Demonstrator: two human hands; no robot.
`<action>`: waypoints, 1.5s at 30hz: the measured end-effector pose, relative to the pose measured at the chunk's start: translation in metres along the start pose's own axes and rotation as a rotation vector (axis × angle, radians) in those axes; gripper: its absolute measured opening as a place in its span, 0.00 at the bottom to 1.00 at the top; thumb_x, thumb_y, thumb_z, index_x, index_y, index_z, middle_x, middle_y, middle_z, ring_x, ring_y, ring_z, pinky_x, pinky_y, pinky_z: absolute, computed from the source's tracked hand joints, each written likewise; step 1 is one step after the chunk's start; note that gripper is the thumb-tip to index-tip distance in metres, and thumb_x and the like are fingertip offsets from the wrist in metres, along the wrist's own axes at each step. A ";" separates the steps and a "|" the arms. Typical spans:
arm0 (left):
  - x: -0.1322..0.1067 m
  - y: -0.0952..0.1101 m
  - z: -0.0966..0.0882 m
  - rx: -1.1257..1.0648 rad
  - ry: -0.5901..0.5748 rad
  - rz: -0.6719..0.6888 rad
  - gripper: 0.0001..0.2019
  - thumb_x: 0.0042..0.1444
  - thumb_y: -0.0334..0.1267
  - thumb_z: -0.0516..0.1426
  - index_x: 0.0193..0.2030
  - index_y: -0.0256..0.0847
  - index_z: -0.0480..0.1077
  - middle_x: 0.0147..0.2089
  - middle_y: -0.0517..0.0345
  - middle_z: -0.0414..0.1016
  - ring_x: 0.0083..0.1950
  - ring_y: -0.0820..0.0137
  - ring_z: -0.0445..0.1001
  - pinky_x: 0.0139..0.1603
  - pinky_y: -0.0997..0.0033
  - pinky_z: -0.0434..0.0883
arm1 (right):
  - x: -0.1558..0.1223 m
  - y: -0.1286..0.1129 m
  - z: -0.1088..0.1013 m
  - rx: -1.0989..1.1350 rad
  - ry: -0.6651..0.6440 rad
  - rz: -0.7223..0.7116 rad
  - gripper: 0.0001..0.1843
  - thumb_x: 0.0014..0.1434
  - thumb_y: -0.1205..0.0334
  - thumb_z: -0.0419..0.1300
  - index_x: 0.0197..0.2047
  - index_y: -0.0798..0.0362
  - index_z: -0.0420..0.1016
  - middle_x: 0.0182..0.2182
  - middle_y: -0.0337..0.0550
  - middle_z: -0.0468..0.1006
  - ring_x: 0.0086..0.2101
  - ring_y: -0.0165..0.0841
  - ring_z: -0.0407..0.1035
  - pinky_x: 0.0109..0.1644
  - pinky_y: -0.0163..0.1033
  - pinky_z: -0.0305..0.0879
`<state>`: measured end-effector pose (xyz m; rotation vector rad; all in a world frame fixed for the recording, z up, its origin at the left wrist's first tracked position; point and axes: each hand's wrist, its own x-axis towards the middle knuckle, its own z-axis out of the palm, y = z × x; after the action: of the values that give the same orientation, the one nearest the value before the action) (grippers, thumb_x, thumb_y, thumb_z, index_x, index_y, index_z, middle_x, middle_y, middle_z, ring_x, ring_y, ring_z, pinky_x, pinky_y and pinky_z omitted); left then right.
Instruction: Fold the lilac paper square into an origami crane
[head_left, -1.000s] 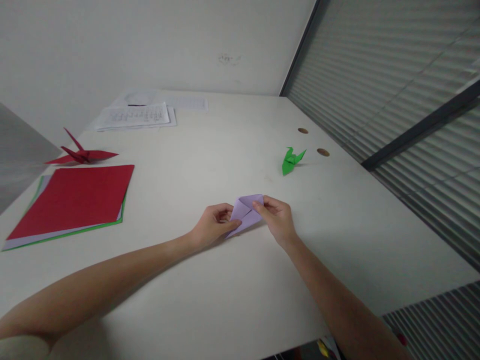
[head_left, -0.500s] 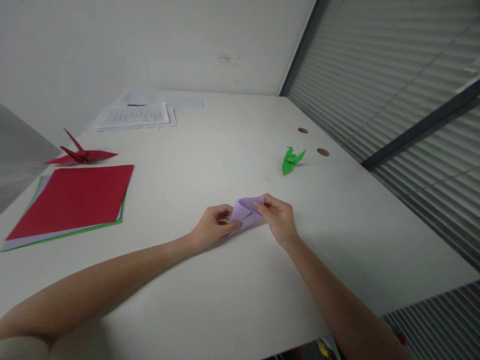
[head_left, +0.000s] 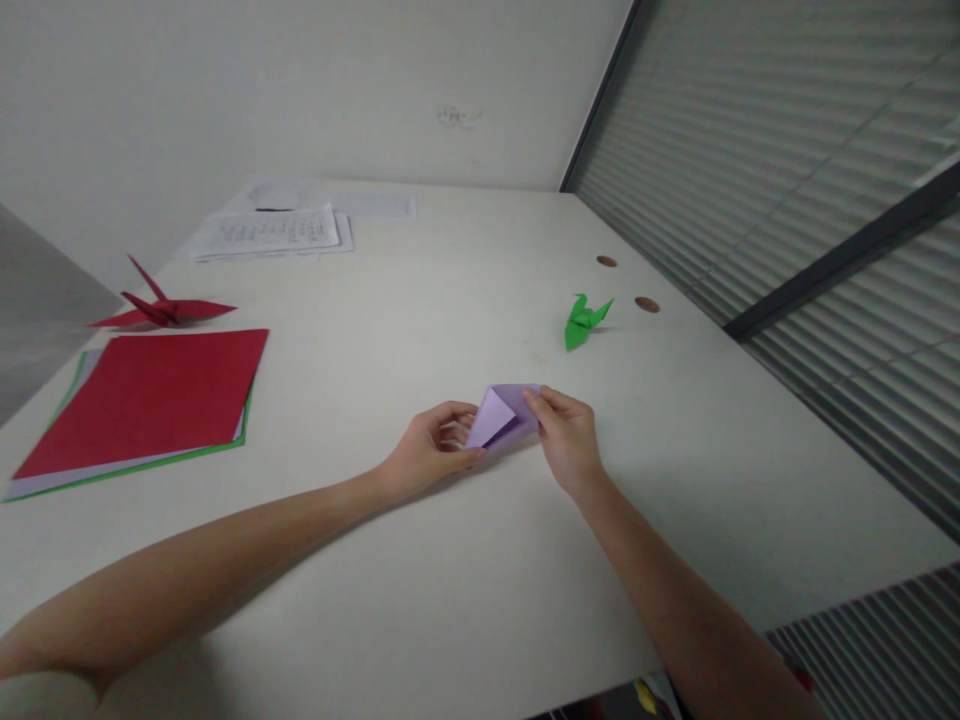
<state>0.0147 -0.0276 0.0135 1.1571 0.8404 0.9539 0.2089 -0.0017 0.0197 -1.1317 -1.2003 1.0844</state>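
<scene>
Between my two hands is a folded sheet of purple origami paper (head_left: 496, 415), with a triangular flap standing partly raised on its left side. My left hand (head_left: 435, 438) is closed on the paper's lower left corner, thumb in front and fingers curled behind. At the upper right edge, my right hand (head_left: 564, 430) pinches the paper between thumb and fingers. Beyond my right hand a small green paper crane (head_left: 586, 321) stands on the white table (head_left: 420, 310).
On the left lies a stack of square paper, red sheet (head_left: 154, 395) on top, purple and green edges below. Behind it sits a red paper crane (head_left: 166, 310). Written papers (head_left: 270, 232) lie at the back. Two round holes (head_left: 646, 304) mark the table near the window blinds (head_left: 795, 180).
The flap on the purple paper has opened and lifted into a clearer triangle. My right hand has shifted slightly right with its edge; the left hand stays nearly in place.
</scene>
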 end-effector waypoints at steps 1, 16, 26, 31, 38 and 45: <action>0.000 0.000 0.000 0.003 0.004 0.013 0.27 0.43 0.38 0.70 0.51 0.40 0.70 0.44 0.52 0.75 0.35 0.74 0.74 0.36 0.73 0.71 | 0.000 0.000 0.000 0.008 0.000 0.007 0.16 0.53 0.50 0.66 0.23 0.52 0.72 0.22 0.35 0.67 0.26 0.29 0.61 0.33 0.36 0.61; 0.004 -0.001 -0.004 -0.098 0.096 0.060 0.14 0.51 0.46 0.64 0.32 0.35 0.78 0.38 0.52 0.76 0.40 0.68 0.71 0.42 0.69 0.66 | 0.002 0.001 -0.001 0.055 -0.001 0.030 0.16 0.52 0.47 0.66 0.29 0.52 0.76 0.23 0.36 0.73 0.26 0.29 0.65 0.33 0.36 0.63; 0.005 -0.001 -0.001 -0.265 0.053 -0.015 0.24 0.44 0.34 0.69 0.50 0.39 0.72 0.43 0.53 0.77 0.42 0.69 0.73 0.44 0.71 0.69 | -0.002 -0.009 0.002 -0.004 -0.052 0.024 0.19 0.49 0.44 0.67 0.28 0.52 0.77 0.24 0.38 0.75 0.25 0.29 0.66 0.30 0.35 0.64; 0.004 0.011 -0.002 -0.242 -0.003 0.015 0.27 0.44 0.29 0.67 0.54 0.40 0.72 0.46 0.50 0.77 0.44 0.66 0.74 0.45 0.69 0.70 | -0.004 -0.016 0.002 -0.038 -0.107 0.043 0.20 0.48 0.42 0.67 0.29 0.52 0.78 0.24 0.39 0.76 0.25 0.31 0.67 0.30 0.36 0.65; -0.002 0.021 -0.002 -0.200 -0.121 0.068 0.27 0.39 0.26 0.66 0.51 0.41 0.75 0.46 0.52 0.76 0.42 0.68 0.73 0.41 0.72 0.71 | -0.006 -0.016 0.004 -0.061 -0.250 0.069 0.20 0.49 0.42 0.67 0.30 0.53 0.79 0.25 0.40 0.77 0.25 0.31 0.68 0.30 0.36 0.65; 0.007 0.011 -0.005 -0.307 0.062 -0.058 0.18 0.39 0.33 0.71 0.38 0.35 0.74 0.33 0.56 0.77 0.32 0.73 0.74 0.36 0.72 0.72 | 0.002 -0.011 -0.005 -0.088 -0.187 0.086 0.23 0.51 0.38 0.63 0.32 0.52 0.76 0.25 0.39 0.75 0.26 0.31 0.67 0.32 0.36 0.65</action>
<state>0.0108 -0.0178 0.0233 0.8390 0.7418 1.0345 0.2141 -0.0017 0.0303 -1.1777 -1.3667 1.2349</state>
